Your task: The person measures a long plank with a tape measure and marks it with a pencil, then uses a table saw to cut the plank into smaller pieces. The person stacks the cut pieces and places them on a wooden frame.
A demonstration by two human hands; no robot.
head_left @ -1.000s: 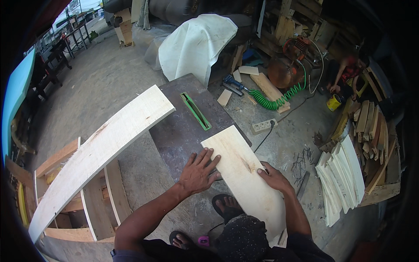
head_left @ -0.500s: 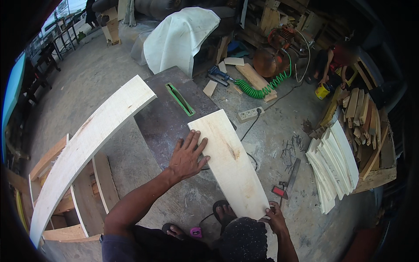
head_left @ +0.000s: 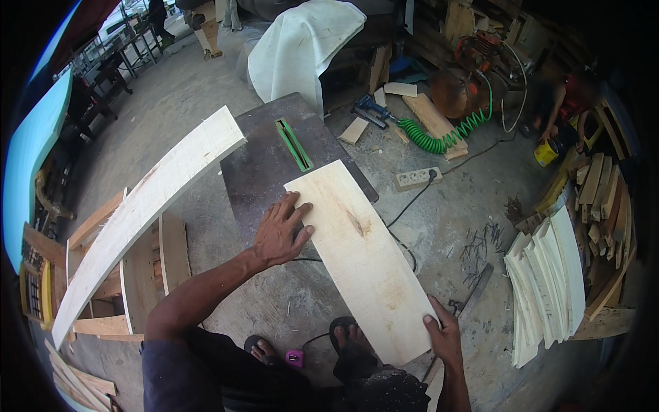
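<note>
A pale board lies diagonally, its far end over the dark table, just short of a green-framed slot. My left hand rests spread at the board's left edge near that end, fingertips touching it. My right hand grips the board's lower right edge, thumb on top. A long curved plank extends left from the table over a wooden frame. A pink tape measure lies on the floor by my feet.
Curved white pieces and offcuts are stacked right. Behind are an air compressor, green coiled hose, blue nail gun, power strip with cables and a draped white sheet. A person crouches back right by a yellow bucket.
The board has moved farther up toward the slot. My right hand slid down to the board's near end, then up its right edge a little. The view has also shifted.
</note>
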